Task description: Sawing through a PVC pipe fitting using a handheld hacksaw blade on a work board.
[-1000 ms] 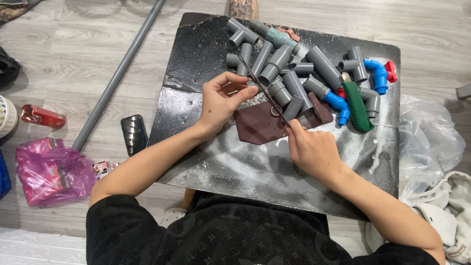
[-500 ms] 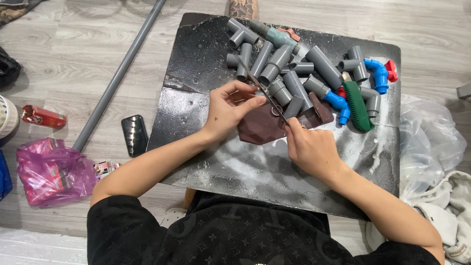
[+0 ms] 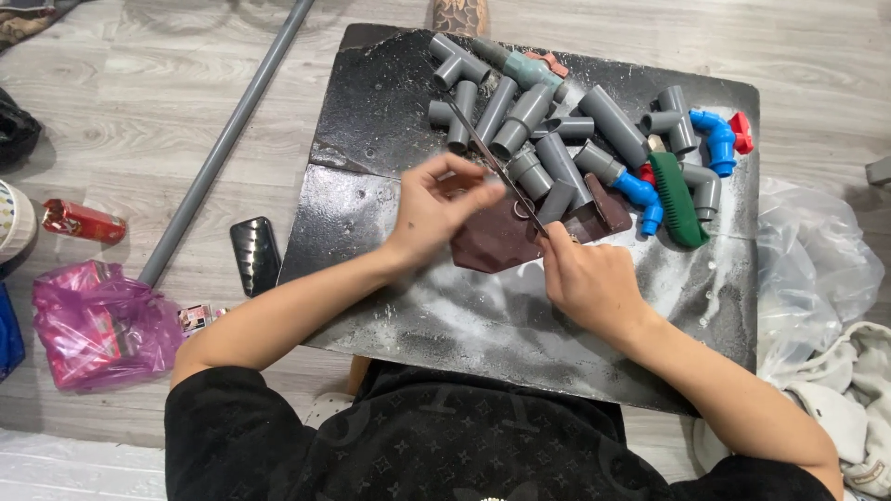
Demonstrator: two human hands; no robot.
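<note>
Dusty black board [image 3: 390, 260], grey pipe fittings [image 3: 529, 111] (smooth plastic), hands [image 3: 520, 237] pinching thin metal rod [image 3: 497, 167]

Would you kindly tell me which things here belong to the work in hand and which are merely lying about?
In hand:
- thin metal blade, held between left hand and right hand
- brown sheet
- black board

Lying about:
- grey pipe fittings
- long grey pipe
- phone
- pink bag
- red can

A pale grey wood-plank floor [image 3: 111, 111] fills the room under even, soft light. A low dark table [image 3: 390, 111] sits at centre. A long grey pipe [image 3: 223, 148] lies at ten o'clock, crumpled clear plastic [image 3: 817, 269] at three o'clock.
</note>
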